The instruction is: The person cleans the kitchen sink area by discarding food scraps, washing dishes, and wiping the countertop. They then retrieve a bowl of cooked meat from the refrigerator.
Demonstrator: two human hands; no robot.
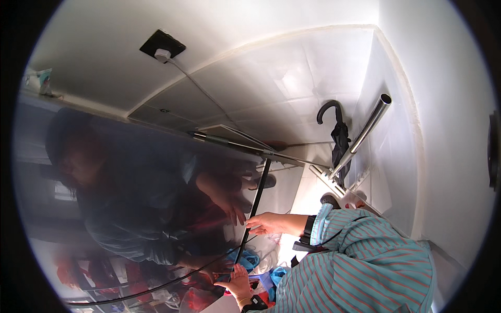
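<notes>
A large glossy dark panel with a black edge strip stands before me and reflects my upper body and hands. My right hand is at the strip's middle, its fingers loosely spread and their tips at or very near the edge. Lower down, my left hand is spread by the lower end of the strip, thumb pointing out over the panel. Neither hand holds anything. Whether the fingertips press on the panel cannot be told. Dark bands with devices are on both wrists.
A black umbrella and a metal-handled squeegee or mop lean by the tiled wall. Another metal pole lies across the panel's top. A white plug sits in a wall socket. Blue and red bags lie below.
</notes>
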